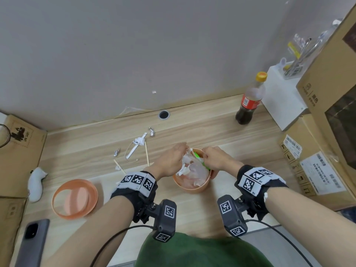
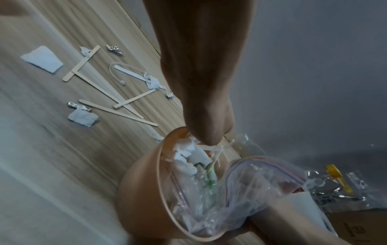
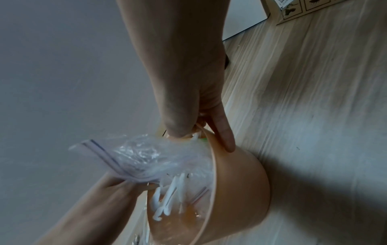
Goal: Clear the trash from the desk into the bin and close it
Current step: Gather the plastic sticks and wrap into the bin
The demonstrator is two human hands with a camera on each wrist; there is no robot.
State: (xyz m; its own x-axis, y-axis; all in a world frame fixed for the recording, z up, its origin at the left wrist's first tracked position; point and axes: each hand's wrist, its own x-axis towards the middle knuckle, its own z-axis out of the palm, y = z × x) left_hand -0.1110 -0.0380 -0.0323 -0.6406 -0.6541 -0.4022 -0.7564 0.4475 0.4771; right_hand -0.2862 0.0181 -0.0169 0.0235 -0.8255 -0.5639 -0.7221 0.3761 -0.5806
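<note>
A small orange bin point(image 1: 194, 186) stands open on the wooden desk point(image 1: 221, 132), stuffed with a clear zip bag point(image 2: 257, 180), white paper scraps and a green piece. My left hand point(image 1: 181, 154) is over the bin's mouth, its curled fingers point(image 2: 209, 136) pinching a white strip and the bag. My right hand point(image 1: 207, 154) grips the bin's far rim, thumb point(image 3: 225, 132) outside the wall. The bin's orange lid point(image 1: 75, 199) lies to the left. Wooden sticks point(image 1: 147, 154), foil wrappers point(image 1: 152, 131) and a white strap point(image 1: 134, 149) lie behind the bin.
A cola bottle point(image 1: 249, 101) stands at the back right beside a white box point(image 1: 283, 101) and stacked cardboard boxes point(image 1: 327, 122). A phone point(image 1: 31, 241), a white toy point(image 1: 35, 184) and another carton point(image 1: 21, 151) sit at the left. A cable hole point(image 1: 164, 114) is near the wall.
</note>
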